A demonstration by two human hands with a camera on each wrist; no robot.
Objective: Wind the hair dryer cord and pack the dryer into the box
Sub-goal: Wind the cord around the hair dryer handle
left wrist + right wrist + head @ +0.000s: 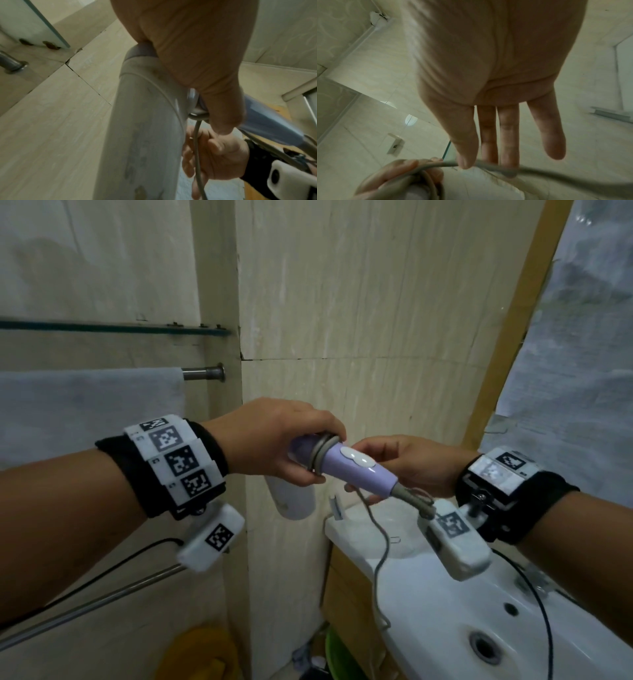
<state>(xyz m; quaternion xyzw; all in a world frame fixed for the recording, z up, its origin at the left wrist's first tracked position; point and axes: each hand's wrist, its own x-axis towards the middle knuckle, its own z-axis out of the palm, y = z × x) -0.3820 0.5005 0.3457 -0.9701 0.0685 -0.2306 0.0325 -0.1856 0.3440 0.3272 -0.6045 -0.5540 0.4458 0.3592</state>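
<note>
The hair dryer has a lilac handle (359, 472) with a white switch and a pale body (294, 498) that points down. My left hand (308, 440) grips it where handle meets body, over a few grey cord loops (320, 455) wound there. The right hand (380, 455) is at the handle's lower end and pinches the cord (539, 172) between thumb and fingers (508, 148). The loose cord (380, 559) hangs down past the sink. In the left wrist view the cord (197, 148) runs through the right hand (219, 155) beside the dryer body (145, 135). No box is in view.
A white sink (445, 611) stands at the lower right under the right arm. On the left wall are a glass shelf (102, 328), a towel (85, 405) on a bar and a lower metal rail (102, 601). A yellow object (202, 652) and a green tub (332, 652) are on the floor.
</note>
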